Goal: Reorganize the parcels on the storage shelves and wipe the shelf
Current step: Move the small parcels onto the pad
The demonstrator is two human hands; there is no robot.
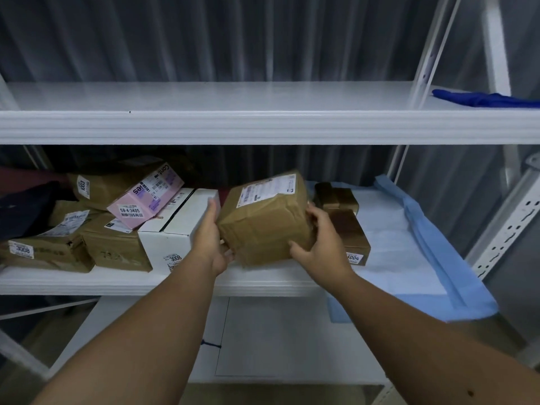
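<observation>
The brown parcel (pixel 264 219) is wrapped in tape and tilted, with its white label facing up and back. It is held a little above the front part of the middle shelf (pixel 175 283), between the white box (pixel 178 226) and the small brown boxes (pixel 343 220). The left hand (pixel 211 239) presses against its left side with fingers reaching along it. The right hand (pixel 317 242) grips its right lower corner, thumb on the front face and fingers curled behind. Two hands on opposite sides keep such a soft package steady, I think.

To the left, other parcels lie in a loose pile, a pink box (pixel 146 197) leaning on top of them. On the right part of this shelf a light blue sheet (pixel 432 238) is spread and hangs over the edge. The upper shelf (pixel 204 124) carries a dark blue cloth (pixel 488 99) at its right end, probably waiting there for the wiping. The parcel probably goes up there or into a tidier row.
</observation>
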